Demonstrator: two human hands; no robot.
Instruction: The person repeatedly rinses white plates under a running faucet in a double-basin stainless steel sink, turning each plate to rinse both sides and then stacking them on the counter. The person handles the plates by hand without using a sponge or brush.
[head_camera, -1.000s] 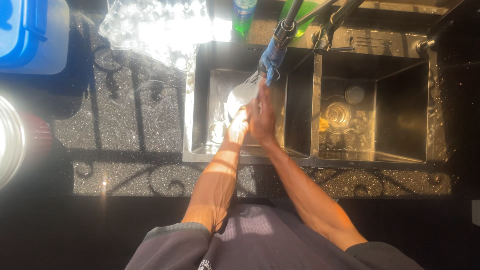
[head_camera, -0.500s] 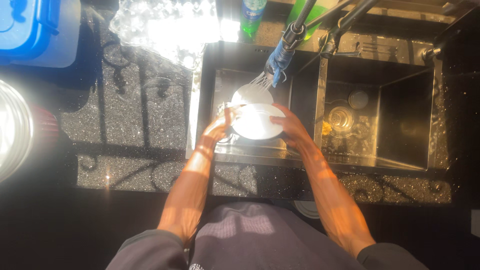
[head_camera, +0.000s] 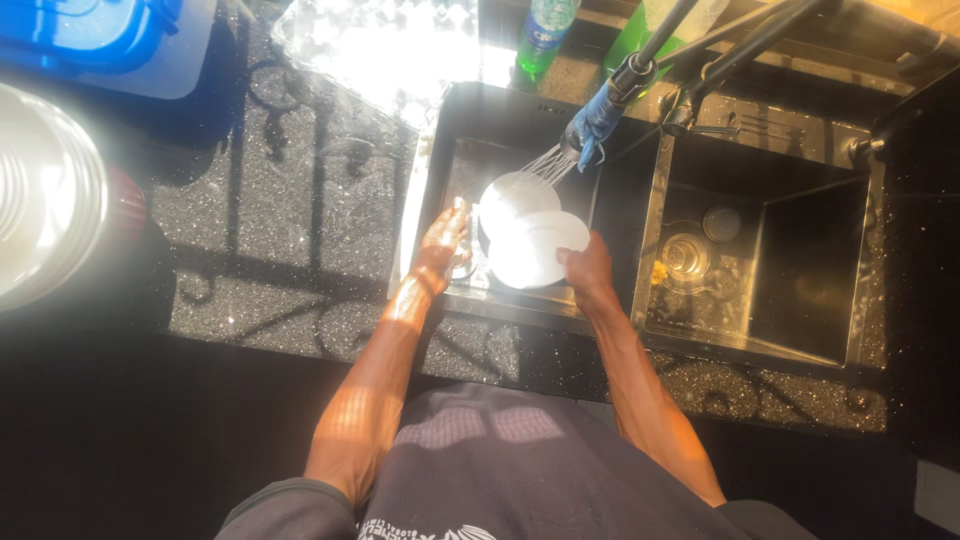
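I stand at a black double sink (head_camera: 520, 305). My right hand (head_camera: 588, 268) grips the right rim of a round white plate (head_camera: 535, 250) over the left basin. A second white plate (head_camera: 512, 194) lies just behind it, under the water spraying from the faucet head wrapped in blue cloth (head_camera: 598, 118). My left hand (head_camera: 444, 240) is at the basin's left edge with fingers stretched out. It sits a little left of the held plate and nothing shows in it. A clear glass (head_camera: 463, 264) sits low in the basin by that hand.
The right basin (head_camera: 760, 330) holds a drain strainer (head_camera: 685, 255) and yellow scraps. On the dark speckled counter (head_camera: 290, 250) are stacked shiny metal dishes (head_camera: 40, 195) at left, a blue container (head_camera: 110, 35), glaring clear ware (head_camera: 400, 50) and green bottles (head_camera: 540, 35) at the back.
The view has shifted left. My left hand has come off the white plate and moved to the basin's left edge. My right hand still holds the plate.
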